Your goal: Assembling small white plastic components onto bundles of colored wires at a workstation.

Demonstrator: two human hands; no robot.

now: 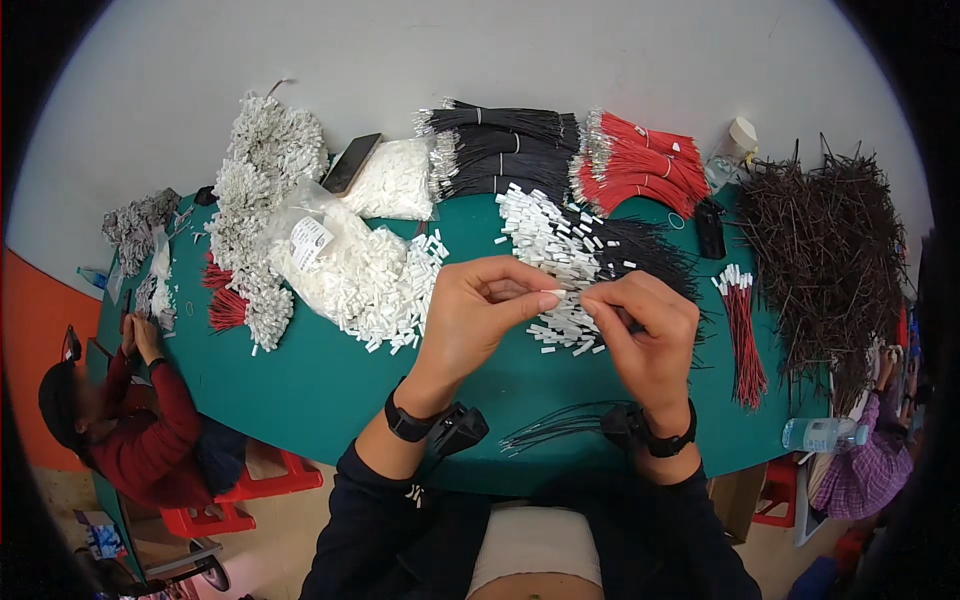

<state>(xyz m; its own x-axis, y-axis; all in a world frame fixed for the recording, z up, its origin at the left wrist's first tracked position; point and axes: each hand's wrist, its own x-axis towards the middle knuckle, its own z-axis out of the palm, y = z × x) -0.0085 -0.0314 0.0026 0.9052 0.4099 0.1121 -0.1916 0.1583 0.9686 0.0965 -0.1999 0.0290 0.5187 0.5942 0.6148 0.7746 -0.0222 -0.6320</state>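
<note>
Above the middle of the table, my left hand (478, 312) pinches a small white plastic connector housing (559, 294) between thumb and forefinger. My right hand (648, 325) is closed at the thumb and forefinger, its tips almost meeting the housing's other end; what it pinches is too small to make out. Behind my hands lies a heap of black wires with white housings (555, 232) on their ends. Loose white housings (385, 300) spill from a clear plastic bag (300, 225) to the left. Several loose black wires (560, 420) lie near the table's front edge, between my forearms.
Bundled black wires (510, 150) and red wires (648, 165) lie at the back of the green table (330, 375). Red wires with white housings (740, 340) and a dark wire pile (825, 260) are at right, near a plastic bottle (822, 434). A person (150, 430) sits at left.
</note>
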